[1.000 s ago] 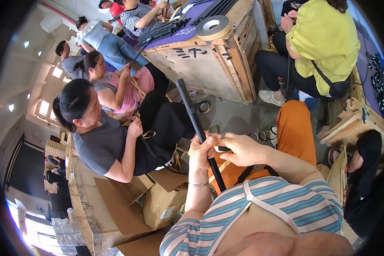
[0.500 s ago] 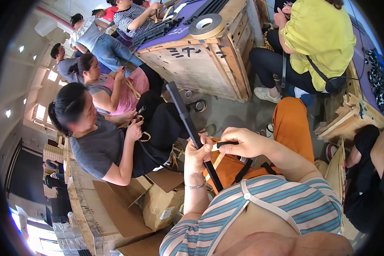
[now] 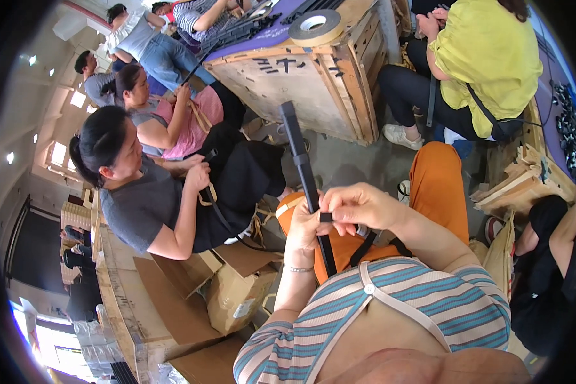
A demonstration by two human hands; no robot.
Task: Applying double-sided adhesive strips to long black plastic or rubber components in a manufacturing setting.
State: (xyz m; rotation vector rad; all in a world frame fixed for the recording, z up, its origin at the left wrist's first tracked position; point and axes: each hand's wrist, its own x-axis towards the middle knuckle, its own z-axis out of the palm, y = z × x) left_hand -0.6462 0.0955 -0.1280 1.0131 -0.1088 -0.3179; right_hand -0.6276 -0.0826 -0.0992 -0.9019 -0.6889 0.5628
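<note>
A long black bar with a thicker collar partway along slants up and away from my lap. My left hand is closed around its lower part. Beside it, my right hand pinches a short black piece against the left fingers, close to the bar. Whether that piece touches the bar is hidden by the fingers. A pale strip shows over my orange trouser leg, just left of the bar.
Open cardboard boxes stand to my left. A wooden crate ahead carries a tape roll and black parts. One co-worker in grey sits close on the left, another in yellow at the far right.
The short black piece in my right hand has come down to my left fingers. The bar has swung more upright, its far end moving right and up.
</note>
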